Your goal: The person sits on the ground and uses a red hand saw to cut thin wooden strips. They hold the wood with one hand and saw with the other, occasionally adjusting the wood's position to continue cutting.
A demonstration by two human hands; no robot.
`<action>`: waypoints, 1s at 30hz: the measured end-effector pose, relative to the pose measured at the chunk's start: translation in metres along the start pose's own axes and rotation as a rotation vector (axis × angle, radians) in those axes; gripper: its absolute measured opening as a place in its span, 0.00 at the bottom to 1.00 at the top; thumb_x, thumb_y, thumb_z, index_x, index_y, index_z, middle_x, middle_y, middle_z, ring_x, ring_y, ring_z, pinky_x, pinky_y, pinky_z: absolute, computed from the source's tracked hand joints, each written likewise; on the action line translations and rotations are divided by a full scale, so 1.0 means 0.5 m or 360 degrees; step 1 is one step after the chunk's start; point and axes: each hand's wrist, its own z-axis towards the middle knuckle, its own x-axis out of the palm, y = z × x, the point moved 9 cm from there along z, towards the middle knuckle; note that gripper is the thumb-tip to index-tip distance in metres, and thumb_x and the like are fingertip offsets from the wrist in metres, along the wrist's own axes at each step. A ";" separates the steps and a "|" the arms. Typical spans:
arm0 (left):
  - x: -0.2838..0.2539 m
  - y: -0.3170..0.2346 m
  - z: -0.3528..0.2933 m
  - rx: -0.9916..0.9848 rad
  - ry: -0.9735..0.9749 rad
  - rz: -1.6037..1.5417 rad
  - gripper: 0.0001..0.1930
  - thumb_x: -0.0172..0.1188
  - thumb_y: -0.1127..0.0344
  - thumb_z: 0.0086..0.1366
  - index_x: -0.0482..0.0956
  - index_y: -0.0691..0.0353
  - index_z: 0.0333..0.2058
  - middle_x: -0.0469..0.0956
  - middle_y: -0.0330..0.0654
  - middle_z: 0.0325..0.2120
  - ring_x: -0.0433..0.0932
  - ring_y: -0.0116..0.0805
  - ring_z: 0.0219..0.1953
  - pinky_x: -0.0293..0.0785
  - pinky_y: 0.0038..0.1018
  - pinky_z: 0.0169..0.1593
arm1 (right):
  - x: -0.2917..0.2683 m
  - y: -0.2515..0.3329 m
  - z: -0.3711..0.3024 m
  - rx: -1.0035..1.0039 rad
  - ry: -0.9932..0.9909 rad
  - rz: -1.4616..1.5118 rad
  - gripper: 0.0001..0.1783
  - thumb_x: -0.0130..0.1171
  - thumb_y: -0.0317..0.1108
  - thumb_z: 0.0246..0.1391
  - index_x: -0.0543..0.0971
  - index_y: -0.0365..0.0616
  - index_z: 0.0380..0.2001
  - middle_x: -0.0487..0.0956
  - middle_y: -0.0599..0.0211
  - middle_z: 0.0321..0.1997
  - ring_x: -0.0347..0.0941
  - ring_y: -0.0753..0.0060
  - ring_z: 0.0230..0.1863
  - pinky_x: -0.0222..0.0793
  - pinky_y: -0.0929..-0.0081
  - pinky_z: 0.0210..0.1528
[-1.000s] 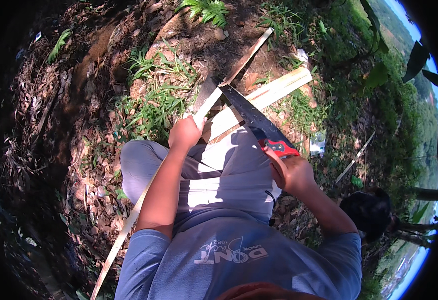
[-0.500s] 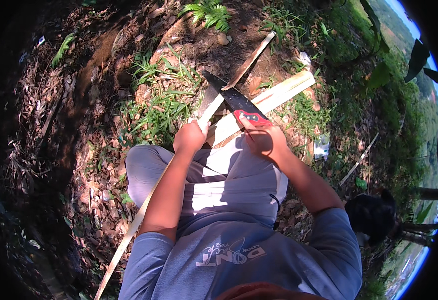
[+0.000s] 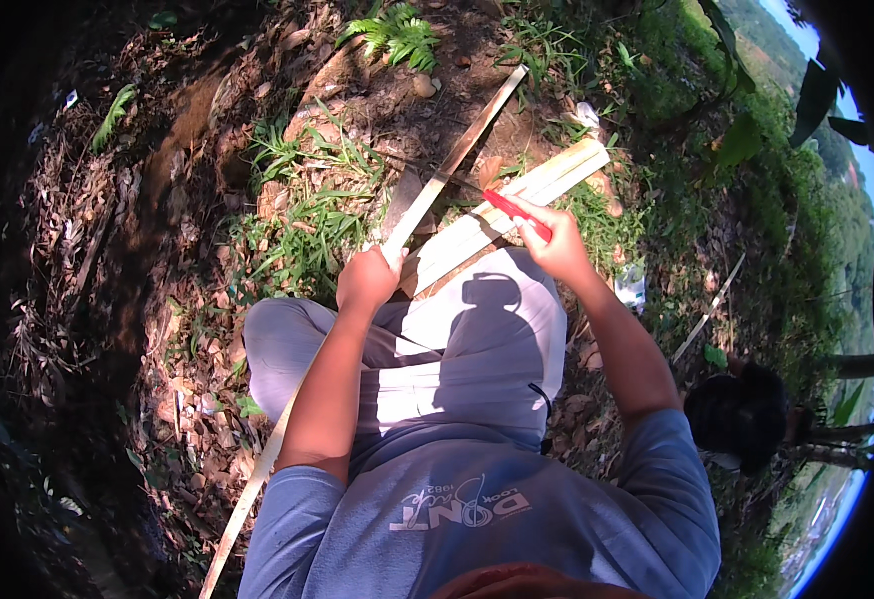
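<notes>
My left hand (image 3: 367, 278) is closed around a long, thin, pale strip of wood or bamboo (image 3: 419, 210). Its far end points up and to the right, and its near end runs back beneath my left forearm. In my right hand (image 3: 563, 248) is a knife (image 3: 519, 216) with a red handle. The dark blade is turned nearly edge-on, so only a thin line of it shows, crossing the strip beyond my left hand. I cannot tell whether the blade touches the strip. Wider pale slats (image 3: 452, 256) lie just past my lap, below the knife.
I sit with bent legs (image 3: 297, 334) on ground covered in dry leaves and grass. A fern (image 3: 395, 36) grows ahead. Crumpled white litter (image 3: 630, 288) lies right of the slats. A thin stick (image 3: 708, 309) and a black animal-like shape (image 3: 741, 414) are farther right.
The knife has turned from showing its broad black side to nearly edge-on. My right hand has shifted up and slightly right. The left hand still grips the strip, slightly lower and left.
</notes>
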 end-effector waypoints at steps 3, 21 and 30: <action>-0.003 0.004 -0.001 -0.0029 0.0023 -0.0057 0.32 0.57 0.35 0.75 0.88 0.64 0.46 0.88 0.61 0.38 0.89 0.62 0.45 0.86 0.53 0.49 | 0.057 0.090 -0.046 -0.0572 0.0184 -0.0710 0.25 0.64 0.39 0.65 0.84 0.55 0.65 0.87 0.52 0.35 0.84 0.50 0.29 0.78 0.58 0.33; -0.014 -0.005 -0.013 -0.0027 0.0031 -0.0125 0.36 0.57 0.33 0.75 0.88 0.69 0.45 0.87 0.64 0.39 0.88 0.65 0.45 0.84 0.53 0.50 | -0.117 0.110 -0.408 0.0414 -0.0370 0.0790 0.24 0.56 0.28 0.74 0.79 0.39 0.69 0.68 0.78 0.18 0.62 0.85 0.18 0.57 0.78 0.22; -0.024 -0.028 -0.016 0.0082 0.0062 -0.0155 0.34 0.56 0.35 0.77 0.88 0.67 0.43 0.86 0.53 0.22 0.89 0.52 0.28 0.84 0.46 0.40 | -0.079 0.061 -0.427 0.0650 -0.0614 0.1803 0.25 0.49 0.34 0.80 0.73 0.29 0.71 0.57 0.82 0.18 0.51 0.88 0.16 0.51 0.81 0.20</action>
